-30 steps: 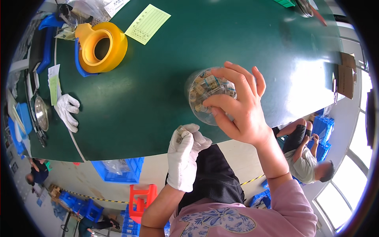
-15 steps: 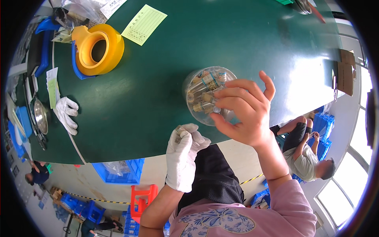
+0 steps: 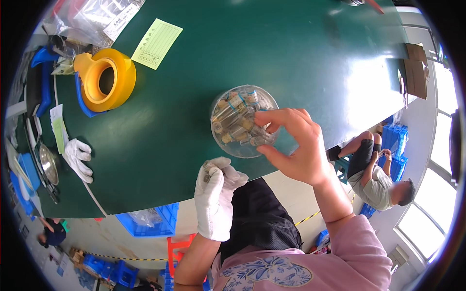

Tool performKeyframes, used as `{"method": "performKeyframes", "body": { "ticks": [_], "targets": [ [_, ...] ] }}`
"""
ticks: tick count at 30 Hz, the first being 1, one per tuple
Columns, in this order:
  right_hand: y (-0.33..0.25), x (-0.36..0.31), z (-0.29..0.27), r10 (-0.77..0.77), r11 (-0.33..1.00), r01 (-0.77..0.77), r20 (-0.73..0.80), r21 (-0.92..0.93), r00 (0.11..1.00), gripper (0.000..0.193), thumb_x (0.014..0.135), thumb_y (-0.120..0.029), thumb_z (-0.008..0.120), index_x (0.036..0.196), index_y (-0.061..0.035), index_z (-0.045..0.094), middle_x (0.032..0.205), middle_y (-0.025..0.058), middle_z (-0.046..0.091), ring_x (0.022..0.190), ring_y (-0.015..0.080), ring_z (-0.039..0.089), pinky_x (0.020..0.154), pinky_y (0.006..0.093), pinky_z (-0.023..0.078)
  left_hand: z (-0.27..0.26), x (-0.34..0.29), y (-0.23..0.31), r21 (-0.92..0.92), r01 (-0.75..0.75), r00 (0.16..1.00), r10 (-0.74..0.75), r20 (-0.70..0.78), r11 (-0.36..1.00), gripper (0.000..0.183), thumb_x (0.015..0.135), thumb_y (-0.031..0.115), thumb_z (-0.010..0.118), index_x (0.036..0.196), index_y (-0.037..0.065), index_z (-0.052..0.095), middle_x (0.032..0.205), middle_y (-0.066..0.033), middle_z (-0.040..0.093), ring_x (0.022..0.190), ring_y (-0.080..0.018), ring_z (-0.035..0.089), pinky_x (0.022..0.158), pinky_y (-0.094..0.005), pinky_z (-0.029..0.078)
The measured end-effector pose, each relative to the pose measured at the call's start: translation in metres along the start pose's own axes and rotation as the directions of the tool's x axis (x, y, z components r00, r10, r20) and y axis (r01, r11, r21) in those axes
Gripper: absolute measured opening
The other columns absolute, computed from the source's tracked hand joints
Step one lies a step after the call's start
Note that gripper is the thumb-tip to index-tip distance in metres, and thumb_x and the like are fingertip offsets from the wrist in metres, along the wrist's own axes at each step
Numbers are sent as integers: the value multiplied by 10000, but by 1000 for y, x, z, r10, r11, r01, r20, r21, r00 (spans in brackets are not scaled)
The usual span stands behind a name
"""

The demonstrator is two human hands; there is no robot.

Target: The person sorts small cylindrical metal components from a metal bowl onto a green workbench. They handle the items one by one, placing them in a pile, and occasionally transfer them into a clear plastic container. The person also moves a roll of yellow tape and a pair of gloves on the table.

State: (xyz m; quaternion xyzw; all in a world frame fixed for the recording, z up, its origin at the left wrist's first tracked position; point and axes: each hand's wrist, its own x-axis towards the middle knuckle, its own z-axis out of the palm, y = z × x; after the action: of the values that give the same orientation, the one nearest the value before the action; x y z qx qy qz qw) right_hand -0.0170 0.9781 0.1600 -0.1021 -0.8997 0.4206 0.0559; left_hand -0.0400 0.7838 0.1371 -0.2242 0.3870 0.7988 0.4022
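Observation:
A clear round dish (image 3: 228,145) full of several small metal cylinders with blue and gold ends (image 3: 235,119) sits near the front edge of the green table (image 3: 291,53). My bare right hand (image 3: 296,145) reaches into the dish from its right side, and thumb and fingers close around one cylinder (image 3: 256,140). My left hand (image 3: 216,194), in a white glove, hovers at the table's edge just below the dish, fingers curled on a small metal part (image 3: 208,169).
A large yellow tape roll (image 3: 104,80) on a blue holder lies at the far left, a yellow paper slip (image 3: 156,43) behind it. A spare white glove (image 3: 77,157) lies at the left edge. Blue bins (image 3: 150,218) stand below the table. A person (image 3: 378,174) sits at the right.
My right hand has drawn back from covering the dish to its right side, and the cylinders inside now show. The gloved left hand has barely moved.

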Motion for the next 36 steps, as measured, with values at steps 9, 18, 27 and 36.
{"method": "performKeyframes", "body": {
  "ticks": [9,18,27,36],
  "targets": [
    [-7,-14,-5,250,868,-213,-26,450,968,368,805,85,635,1163,14,586,1047,117,681,879,148,661,789,289,528,4,-3,6,33,-1,1000,1,20,999,256,967,251,540,1100,32,549,839,-53,543,821,-207,594,799,-367,498],
    [-17,-32,7,414,503,-324,105,801,904,291,866,64,609,1151,62,555,1070,160,669,928,178,668,830,295,533,10,-5,10,72,-4,996,-2,85,997,245,987,187,503,1145,1,525,942,-119,622,888,-222,647,848,-380,524],
    [-21,-32,14,356,649,-277,39,709,934,316,818,72,655,1123,36,584,1037,126,681,914,156,664,832,284,524,13,-5,7,32,4,997,-7,72,999,287,982,138,522,1220,-22,526,1009,-103,627,914,-188,638,870,-335,525],
    [-28,-44,24,-25,974,52,-126,219,992,327,663,-12,752,973,-61,662,936,55,686,826,220,653,750,340,445,6,-7,-5,141,-36,999,33,29,989,185,970,165,559,1104,37,544,1017,-100,632,860,-195,658,745,-314,566]
  ]
}}
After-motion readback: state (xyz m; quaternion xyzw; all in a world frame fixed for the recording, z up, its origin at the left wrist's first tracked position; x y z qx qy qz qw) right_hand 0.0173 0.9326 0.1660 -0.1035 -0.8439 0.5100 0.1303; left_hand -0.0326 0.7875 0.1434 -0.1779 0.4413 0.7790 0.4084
